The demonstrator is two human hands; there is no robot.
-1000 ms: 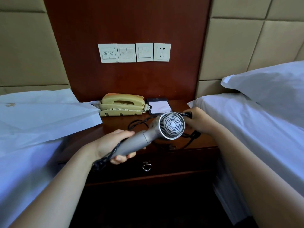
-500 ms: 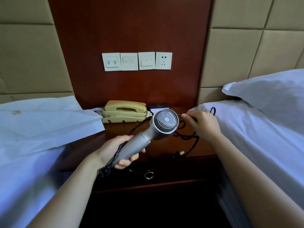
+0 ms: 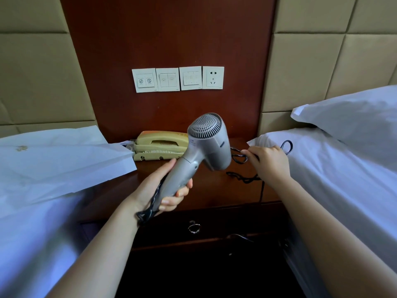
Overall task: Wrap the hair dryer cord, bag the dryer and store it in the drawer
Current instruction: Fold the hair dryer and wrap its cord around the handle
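A silver hair dryer [image 3: 206,145] is held above the dark wooden nightstand [image 3: 214,190], its grille turned up toward the wall. My left hand [image 3: 159,188] is shut on its handle, with a bunch of black cord hanging under the wrist. To the right, my right hand [image 3: 268,162] grips the black cord [image 3: 242,178], which loops over the nightstand top and onto the bed edge. The drawer [image 3: 214,229] below has a metal ring pull and is closed. A white bag [image 3: 60,160] lies flat on the left bed.
A beige telephone [image 3: 160,145] sits at the back of the nightstand behind the dryer. White switch plates and a socket [image 3: 178,79] are on the wood panel above. White beds flank the nightstand, with a pillow [image 3: 352,123] on the right.
The left hand has lifted and tilted the dryer, grille now facing up and back. The right hand has pulled the cord out to the right, toward the bed edge.
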